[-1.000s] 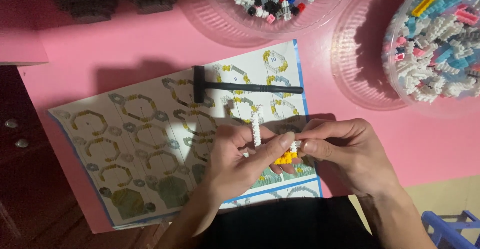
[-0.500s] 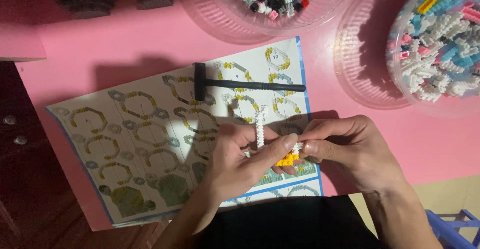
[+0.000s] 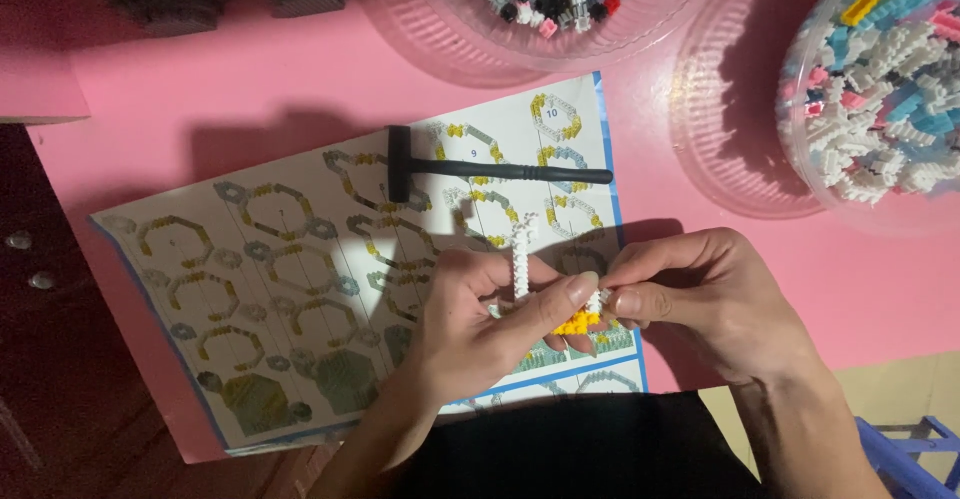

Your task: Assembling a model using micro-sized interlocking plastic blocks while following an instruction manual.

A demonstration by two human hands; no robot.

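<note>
The small brick model (image 3: 545, 284), a white stalk rising from a yellow-orange base, was held just above the lower right part of the instruction sheet (image 3: 300, 289), which lay on the pink desk (image 3: 250, 89). By its look the build was at an early stage: only a thin column and a small coloured base stood joined, while the two clear plastic bowls, one at the top middle (image 3: 480, 29) and one at the far right (image 3: 870, 79), were well filled with loose bricks. The sheet showed many ring-shaped diagrams, which suggested much was left. A black T-shaped tool (image 3: 480, 167) lay untouched on the sheet, near the model. The left hand (image 3: 480, 329) gripped the model's lower part, and the right hand (image 3: 700, 304) pinched it at the base with thumb and forefinger closed.
</note>
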